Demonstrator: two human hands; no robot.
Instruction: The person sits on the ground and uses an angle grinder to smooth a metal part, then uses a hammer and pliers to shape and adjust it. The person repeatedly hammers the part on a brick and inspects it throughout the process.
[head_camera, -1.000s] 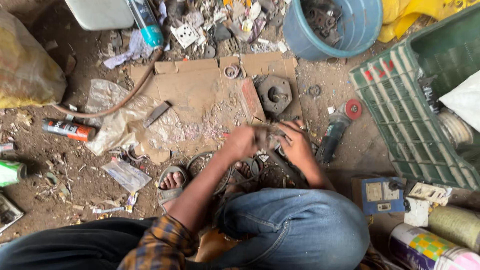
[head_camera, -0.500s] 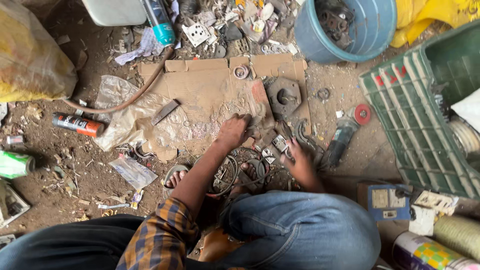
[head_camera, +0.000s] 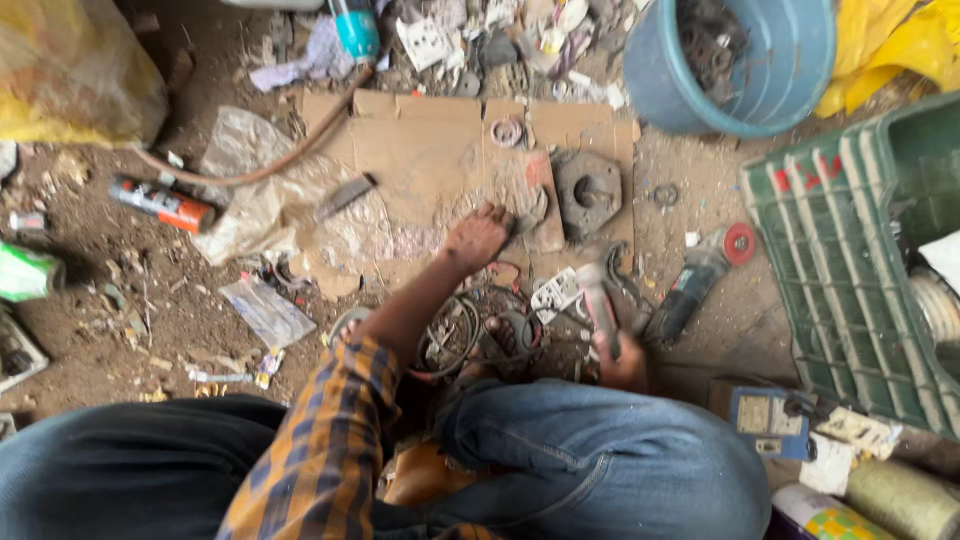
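My left hand (head_camera: 478, 238) reaches forward and rests on the worn cardboard sheet (head_camera: 430, 150). Its fingertips touch a flat rusty plate (head_camera: 540, 205) beside a dark round metal flange (head_camera: 588, 192), and it holds nothing. My right hand (head_camera: 622, 362) is low by my right knee, shut on a blurred hand tool (head_camera: 598, 305) with a pale handle that points away from me. A wire ring (head_camera: 455, 335) and small scraps lie between my feet.
An angle grinder (head_camera: 690, 285) with a red disc lies right of the tool. A green crate (head_camera: 850, 250) stands at right and a blue bucket (head_camera: 790, 70) of metal parts at top right. At left are a spray can (head_camera: 160, 203), a hose (head_camera: 250, 175) and a plastic sheet (head_camera: 260, 210).
My hands, together a second ago, have parted. The left one has reached forward onto the cardboard by the flange. The right one has drawn back toward my knee with the tool.
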